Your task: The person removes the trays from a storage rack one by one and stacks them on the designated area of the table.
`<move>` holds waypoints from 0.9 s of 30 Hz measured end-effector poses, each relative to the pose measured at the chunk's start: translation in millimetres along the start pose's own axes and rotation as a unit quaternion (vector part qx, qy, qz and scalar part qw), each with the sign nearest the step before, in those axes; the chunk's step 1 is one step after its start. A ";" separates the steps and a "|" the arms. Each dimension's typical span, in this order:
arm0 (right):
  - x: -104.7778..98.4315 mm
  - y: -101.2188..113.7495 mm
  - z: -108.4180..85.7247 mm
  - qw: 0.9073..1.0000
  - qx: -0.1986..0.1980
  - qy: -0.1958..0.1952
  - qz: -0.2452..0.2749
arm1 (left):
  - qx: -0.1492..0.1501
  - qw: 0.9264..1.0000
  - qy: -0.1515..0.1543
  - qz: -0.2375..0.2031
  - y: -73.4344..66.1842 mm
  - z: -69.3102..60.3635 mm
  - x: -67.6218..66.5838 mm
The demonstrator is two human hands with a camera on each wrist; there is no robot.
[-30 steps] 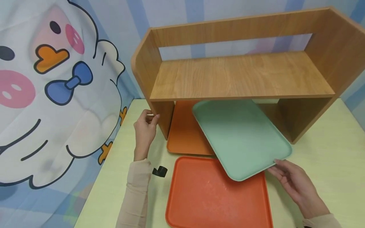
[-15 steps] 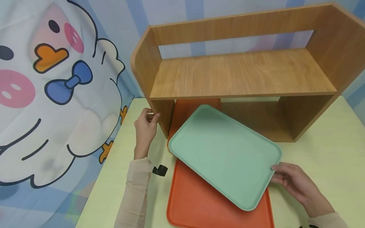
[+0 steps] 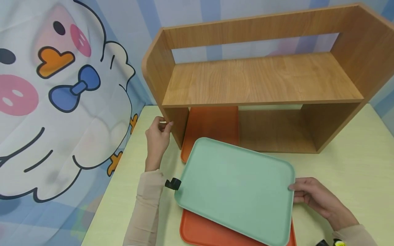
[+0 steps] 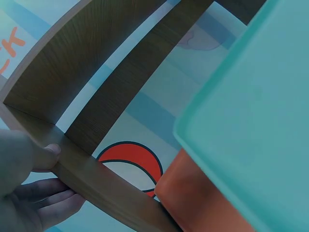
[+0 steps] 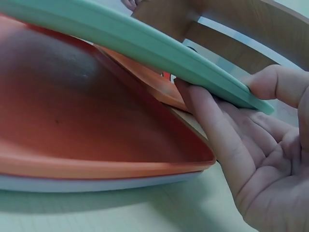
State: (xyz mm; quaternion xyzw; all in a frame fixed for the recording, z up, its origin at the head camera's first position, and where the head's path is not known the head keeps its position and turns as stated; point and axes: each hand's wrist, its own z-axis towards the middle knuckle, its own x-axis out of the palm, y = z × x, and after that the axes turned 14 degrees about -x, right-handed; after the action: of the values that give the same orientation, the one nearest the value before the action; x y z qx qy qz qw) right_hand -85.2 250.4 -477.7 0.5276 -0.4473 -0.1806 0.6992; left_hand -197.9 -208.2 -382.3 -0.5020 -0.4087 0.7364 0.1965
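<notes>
My right hand pinches the right edge of a mint-green tray, thumb on top and fingers beneath, as the right wrist view shows. The green tray is raised and turned slightly, above a red-orange tray on the table. It hides most of that tray. With my left hand I grip the front edge of the left side panel of a wooden shelf. In the left wrist view, the thumb lies on one face of the panel and the fingers on the other.
An orange tray lies in the shelf's lower left, its front sticking out. Below the red-orange tray, a pale bluish rim shows. A black object is beside the left sleeve. A cartoon-printed cloth hangs at left.
My right hand has drawn the green tray out from under the shelf board toward me and turned it, uncovering the orange tray. The left hand has stayed on the side panel.
</notes>
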 end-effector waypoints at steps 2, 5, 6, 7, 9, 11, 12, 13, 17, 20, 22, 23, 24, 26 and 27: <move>-1.4 -1.6 0.4 1.000 -0.002 0.015 0.001 | 0.002 1.000 -0.001 0.000 -0.3 0.1 0.1; -3.1 -4.2 0.7 0.999 -0.004 0.034 0.001 | 0.005 1.000 -0.003 -0.002 -0.7 0.0 0.1; -3.6 -4.8 0.7 0.999 -0.004 0.038 0.000 | 0.006 1.000 -0.003 -0.003 -0.9 -0.1 0.0; -3.9 -5.1 0.7 0.999 -0.001 0.040 -0.001 | 0.006 1.000 -0.003 -0.003 -0.9 -0.3 -0.1; -4.3 -5.3 0.8 0.999 0.004 0.041 -0.004 | 0.005 1.000 -0.001 -0.003 -0.8 -0.4 0.1; -4.5 -5.2 1.0 0.999 0.013 0.039 -0.007 | 0.002 1.000 0.000 -0.002 -0.7 -0.6 0.1; -4.5 -5.1 1.1 0.999 0.017 0.038 -0.009 | 0.001 1.000 0.000 -0.002 -0.8 -0.8 0.0; -4.5 -5.0 1.3 0.999 0.020 0.037 -0.010 | -0.001 1.000 0.001 -0.002 -0.6 -0.8 0.1; -5.6 -6.0 1.9 0.999 0.033 0.038 -0.016 | -0.005 1.000 0.000 -0.002 -0.8 -0.9 0.1; -7.5 -7.7 2.0 0.998 0.037 0.043 -0.021 | -0.009 1.000 0.003 -0.003 -0.9 -0.4 0.5; -8.8 -9.0 2.0 0.998 0.037 0.045 -0.023 | -0.012 1.000 0.005 -0.005 -0.8 -0.2 0.9; -9.5 -9.6 1.9 0.998 0.037 0.045 -0.024 | -0.013 1.000 0.006 -0.006 -0.8 0.0 1.0; -9.9 -10.1 1.8 0.998 0.037 0.046 -0.024 | -0.014 1.000 0.006 -0.006 -0.6 0.2 1.1; -10.4 -10.7 1.7 0.998 0.037 0.045 -0.025 | -0.016 1.000 0.006 -0.006 -0.3 0.3 1.2; -10.6 -10.9 1.7 0.998 0.036 0.044 -0.025 | -0.015 1.000 0.006 -0.006 -0.1 0.3 1.1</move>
State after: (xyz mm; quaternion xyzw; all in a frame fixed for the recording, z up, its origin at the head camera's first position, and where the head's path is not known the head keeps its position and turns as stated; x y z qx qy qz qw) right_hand -89.8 253.0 -492.0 0.5714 -0.4085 -0.1584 0.6939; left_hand -198.7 -207.5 -382.8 -0.5067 -0.4213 0.7261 0.1962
